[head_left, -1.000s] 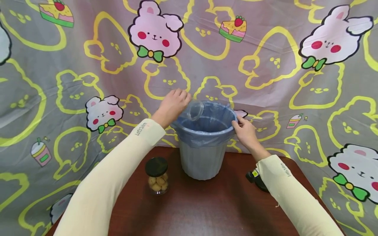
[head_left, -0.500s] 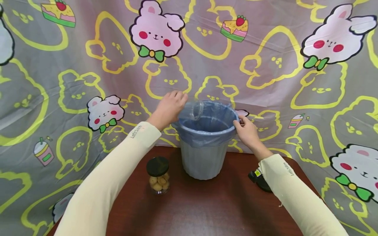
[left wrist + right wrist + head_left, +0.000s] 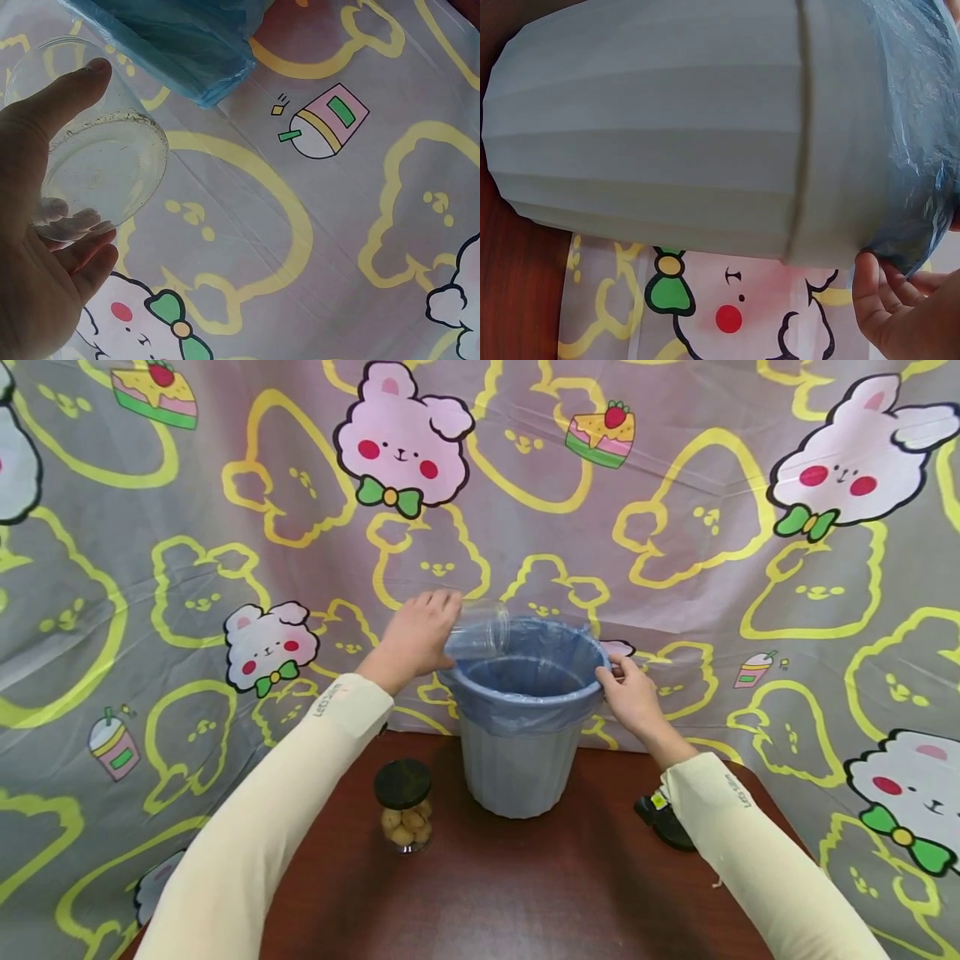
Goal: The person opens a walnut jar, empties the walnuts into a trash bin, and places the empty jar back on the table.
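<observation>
On one table (image 3: 525, 893), best keep the one bin (image 3: 517, 768) steady, right hand's (image 3: 630, 693) grip pinching its right rim through one blue bag (image 3: 517, 717), and tip the clear jar (image 3: 480, 631), sideways above the left rim in the left hand's (image 3: 416, 635) curled grip, mouth-down; two jars total, lidded jar (image 3: 402, 785) near left.

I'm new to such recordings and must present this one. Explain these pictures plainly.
There is no machine: a person works with two bare hands. The wide view comes from a head-worn camera, the others from one on each wrist. The left hand holds a clear cylindrical container sideways, partly over a grey ribbed bin; the right hand grips its top, where a blue plastic liner folds over. Also on the reddish-brown table: a clear black-lidded jar of tan lumps and a black object partly behind the cream right sleeve.
</observation>
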A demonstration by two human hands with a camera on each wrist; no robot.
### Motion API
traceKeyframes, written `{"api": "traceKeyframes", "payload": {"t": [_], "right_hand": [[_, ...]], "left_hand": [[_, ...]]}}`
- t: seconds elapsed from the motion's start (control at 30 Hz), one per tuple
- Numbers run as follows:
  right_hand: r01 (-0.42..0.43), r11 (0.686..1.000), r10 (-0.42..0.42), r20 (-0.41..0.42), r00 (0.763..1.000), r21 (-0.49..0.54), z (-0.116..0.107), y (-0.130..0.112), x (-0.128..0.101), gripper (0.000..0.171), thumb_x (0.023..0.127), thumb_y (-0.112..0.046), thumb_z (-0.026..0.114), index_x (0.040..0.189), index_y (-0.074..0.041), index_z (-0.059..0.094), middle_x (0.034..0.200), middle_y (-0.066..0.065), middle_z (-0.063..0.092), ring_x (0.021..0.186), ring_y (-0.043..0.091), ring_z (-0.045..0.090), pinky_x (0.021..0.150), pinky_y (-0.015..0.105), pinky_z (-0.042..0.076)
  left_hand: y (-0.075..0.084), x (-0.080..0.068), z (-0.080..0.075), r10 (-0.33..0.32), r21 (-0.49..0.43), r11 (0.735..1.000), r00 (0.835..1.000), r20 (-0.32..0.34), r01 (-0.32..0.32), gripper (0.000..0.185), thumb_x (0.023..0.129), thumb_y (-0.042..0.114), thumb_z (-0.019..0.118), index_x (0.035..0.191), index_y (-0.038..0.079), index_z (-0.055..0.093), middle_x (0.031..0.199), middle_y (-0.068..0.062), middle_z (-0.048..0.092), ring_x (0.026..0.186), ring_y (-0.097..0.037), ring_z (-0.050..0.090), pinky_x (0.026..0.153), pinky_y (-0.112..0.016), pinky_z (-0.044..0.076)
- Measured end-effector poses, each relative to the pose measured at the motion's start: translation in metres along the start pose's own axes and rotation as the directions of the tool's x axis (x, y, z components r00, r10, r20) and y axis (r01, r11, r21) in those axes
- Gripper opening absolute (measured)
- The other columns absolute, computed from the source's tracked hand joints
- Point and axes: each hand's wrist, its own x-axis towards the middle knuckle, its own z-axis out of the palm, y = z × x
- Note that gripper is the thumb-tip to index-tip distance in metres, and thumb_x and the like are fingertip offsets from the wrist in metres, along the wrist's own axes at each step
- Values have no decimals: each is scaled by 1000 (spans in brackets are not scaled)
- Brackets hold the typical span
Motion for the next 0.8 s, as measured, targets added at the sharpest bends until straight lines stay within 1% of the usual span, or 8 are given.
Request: {"api": "traceKeyframes", "payload": {"t": [0.07, 0.23, 0.5, 0.8], "right_hand": [[-7, 1000, 7, 5, 1000, -1, 0, 0, 0, 59, 99, -41, 40, 146, -6, 32, 132, 22, 44, 108, 34, 55, 86, 48, 45], [-22, 1000, 22, 29, 999, 0, -2, 0, 0, 59, 99, -39, 40, 147, -6, 29, 136, 23, 41, 115, 36, 50, 90, 50, 43], [-15, 1000, 16, 40, 999, -22, -5, -4, -1, 60, 99, -39, 39, 147, -5, 28, 137, 24, 40, 121, 38, 45, 91, 51, 41], [-14, 999, 17, 55, 998, -40, -6, -4, -2, 61, 99, -41, 39, 148, -6, 27, 139, 24, 39, 124, 39, 42, 93, 52, 40]], "left_hand": [[-1, -1, 0, -6, -2, 1000, 1000, 7, 6, 97, 65, 43, 85, 133, -3, 34, 130, -20, 44, 119, -36, 44, 100, -43, 37], [-3, -4, 2, -12, -4, 1000, 1000, 6, 12, 96, 65, 45, 85, 131, -3, 35, 128, -20, 45, 117, -36, 46, 99, -43, 38], [-5, -7, 4, -36, 4, 999, 999, 19, 36, 102, 66, 49, 83, 136, -4, 32, 132, -21, 43, 118, -37, 45, 99, -43, 38], [-6, -14, 8, -45, -12, 999, 999, 2, 45, 104, 66, 51, 82, 138, -4, 30, 134, -21, 43, 119, -36, 45, 97, -42, 40]]}}
